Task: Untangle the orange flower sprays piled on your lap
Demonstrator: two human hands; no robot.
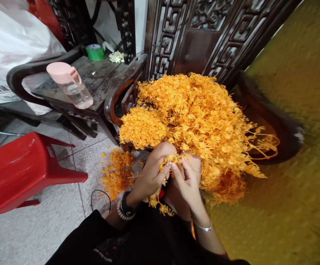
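Note:
My left hand (149,176) and my right hand (187,180) meet over my lap, thumbs almost touching. Between their fingertips is a thin yellow-orange flower sprig (173,159), pinched from both sides. More of the sprig hangs below my left hand. Just beyond, a large heap of fluffy yellow-orange flower stems (195,110) rests on a dark wooden chair. At its left lies a smaller, denser pile of flower heads (142,127). Loose flower bits (118,171) are scattered on the floor left of my knees.
A red plastic stool (16,165) stands at the left. On a dark wooden side table (99,81) are a pink-lidded bottle (75,90), green tape (95,52) and white flowers (116,56). A white bag (19,40) sits behind. A carved wooden chair back (187,48) rises ahead.

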